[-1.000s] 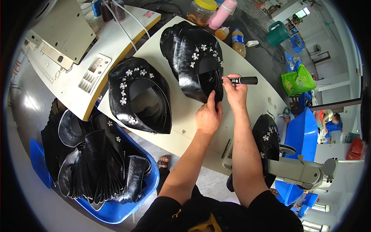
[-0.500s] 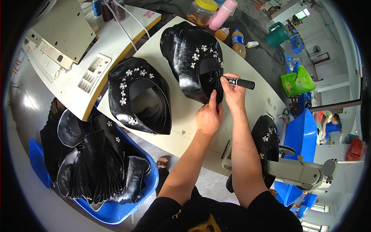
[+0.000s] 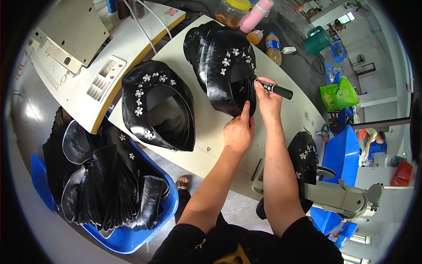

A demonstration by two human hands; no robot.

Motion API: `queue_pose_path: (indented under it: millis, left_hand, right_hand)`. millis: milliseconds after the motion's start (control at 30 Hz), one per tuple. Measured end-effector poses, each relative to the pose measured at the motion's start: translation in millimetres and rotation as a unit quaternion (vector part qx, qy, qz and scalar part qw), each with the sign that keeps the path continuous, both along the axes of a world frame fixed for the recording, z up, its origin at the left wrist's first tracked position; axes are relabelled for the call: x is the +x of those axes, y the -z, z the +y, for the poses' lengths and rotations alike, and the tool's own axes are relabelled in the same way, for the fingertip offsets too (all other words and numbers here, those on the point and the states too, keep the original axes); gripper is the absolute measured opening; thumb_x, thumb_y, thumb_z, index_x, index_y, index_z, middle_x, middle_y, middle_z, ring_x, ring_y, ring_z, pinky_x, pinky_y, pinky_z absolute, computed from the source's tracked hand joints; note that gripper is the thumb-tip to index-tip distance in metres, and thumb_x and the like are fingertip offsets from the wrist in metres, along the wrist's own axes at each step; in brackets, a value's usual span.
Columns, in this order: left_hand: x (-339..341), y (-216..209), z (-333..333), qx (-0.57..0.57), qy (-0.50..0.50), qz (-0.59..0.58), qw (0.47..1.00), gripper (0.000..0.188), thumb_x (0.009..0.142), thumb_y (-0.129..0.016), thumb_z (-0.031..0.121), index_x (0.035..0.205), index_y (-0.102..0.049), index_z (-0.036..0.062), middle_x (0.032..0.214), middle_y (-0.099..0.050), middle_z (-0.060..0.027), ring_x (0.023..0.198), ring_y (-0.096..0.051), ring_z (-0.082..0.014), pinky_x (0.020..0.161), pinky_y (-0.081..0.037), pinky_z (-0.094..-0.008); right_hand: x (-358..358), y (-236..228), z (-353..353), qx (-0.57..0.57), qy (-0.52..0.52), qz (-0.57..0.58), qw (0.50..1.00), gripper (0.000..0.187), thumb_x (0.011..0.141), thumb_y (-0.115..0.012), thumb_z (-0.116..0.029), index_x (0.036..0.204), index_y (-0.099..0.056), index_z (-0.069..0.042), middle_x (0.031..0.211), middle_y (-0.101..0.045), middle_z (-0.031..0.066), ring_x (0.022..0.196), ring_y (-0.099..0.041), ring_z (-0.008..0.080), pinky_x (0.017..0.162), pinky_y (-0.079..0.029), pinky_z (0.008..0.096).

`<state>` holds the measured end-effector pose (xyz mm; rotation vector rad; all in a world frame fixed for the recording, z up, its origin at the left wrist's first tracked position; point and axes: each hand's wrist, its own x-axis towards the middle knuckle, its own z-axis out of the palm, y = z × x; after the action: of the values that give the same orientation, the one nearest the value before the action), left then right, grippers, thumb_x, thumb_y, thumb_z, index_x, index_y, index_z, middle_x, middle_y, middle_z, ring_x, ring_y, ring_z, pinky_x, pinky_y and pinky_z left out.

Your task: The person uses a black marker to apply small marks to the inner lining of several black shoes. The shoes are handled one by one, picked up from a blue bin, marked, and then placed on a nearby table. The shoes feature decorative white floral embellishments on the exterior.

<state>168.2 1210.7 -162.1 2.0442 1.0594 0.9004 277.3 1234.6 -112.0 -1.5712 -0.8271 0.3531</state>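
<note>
The front stack of glossy black shoe uppers [image 3: 215, 90] lies just ahead of my left hand [image 3: 238, 131], trimmed with silver flower ornaments [image 3: 235, 52]. That hand's index finger is extended onto the layered edges at the opening; I can't tell whether its thumb grips them. My right hand [image 3: 269, 100] pinches a black marker [image 3: 281, 91], its writing end at the stack's right edge. I judge the marking to be under way here; any marks are too small to make out, so I can't count finished layers. The flowers are already on. A second stack [image 3: 136, 125] sits left of my left hand on the same white table [image 3: 211, 127], untouched. Farther left and lower, a blue tub [image 3: 172, 204] holds many more uppers [image 3: 103, 185], their state unclear.
</note>
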Motion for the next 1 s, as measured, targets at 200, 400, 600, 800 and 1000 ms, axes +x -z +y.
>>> queue_pose_path:
  millis: [200, 400, 600, 800, 1000]
  left_hand:
    - [-2, 1, -1, -0.017, 0.011, -0.020, 1.000, 0.044, 0.079, -0.058, 0.013, 0.122, -0.052, 0.0096, 0.064, -0.059, -0.0084, 0.053, -0.055, -0.0256, 0.052, -0.047, -0.0378]
    - [-17, -22, 33, 0.185, -0.015, -0.203, 0.962, 0.041, 0.069, -0.057, -0.005, 0.108, -0.060, 0.0077, 0.093, -0.061, -0.0084, 0.068, -0.054, -0.0260, 0.061, -0.045, -0.0357]
    - [-13, -40, 89, 0.199, -0.116, -0.103, 0.968, 0.031, 0.068, -0.059, -0.003, 0.095, -0.067, 0.0099, 0.104, -0.060, -0.0041, 0.074, -0.053, -0.0271, 0.069, -0.046, -0.0357]
    - [-9, -37, 80, 0.124, -0.161, -0.201, 0.958, 0.021, 0.076, -0.063, 0.000, 0.094, -0.068, 0.0100, 0.097, -0.055, -0.0102, 0.075, -0.053, -0.0227, 0.066, -0.045, -0.0327]
    - [-24, -19, 15, 0.036, -0.105, -0.283, 0.953, 0.013, 0.077, -0.062, -0.003, 0.089, -0.064, 0.0025, 0.073, -0.052, -0.0072, 0.061, -0.049, -0.0174, 0.057, -0.042, -0.0276]
  right_hand:
    - [1, -2, 2, -0.026, 0.001, -0.002, 1.000, 0.020, 0.081, -0.065, -0.005, 0.099, -0.058, -0.001, 0.080, -0.059, 0.0016, 0.069, -0.052, 0.0047, 0.059, -0.043, 0.0189]
    - [3, -2, 9, -0.014, 0.023, -0.019, 0.999, 0.019, 0.080, -0.066, -0.006, 0.097, -0.059, -0.001, 0.081, -0.060, 0.0024, 0.070, -0.053, 0.0067, 0.061, -0.044, 0.0207]
    - [7, -4, 15, -0.035, 0.028, -0.041, 0.998, 0.021, 0.079, -0.068, -0.011, 0.096, -0.061, -0.003, 0.078, -0.060, 0.0005, 0.067, -0.051, 0.0075, 0.063, -0.043, 0.0230]
    - [14, -5, 19, -0.030, -0.001, -0.041, 0.999, 0.021, 0.080, -0.068, -0.012, 0.097, -0.060, -0.003, 0.077, -0.059, 0.0011, 0.065, -0.051, 0.0067, 0.060, -0.043, 0.0219]
    - [17, -1, 12, 0.021, -0.018, 0.013, 1.000, 0.020, 0.085, -0.061, -0.009, 0.103, -0.056, -0.001, 0.077, -0.059, 0.0032, 0.060, -0.055, 0.0085, 0.058, -0.045, 0.0227]
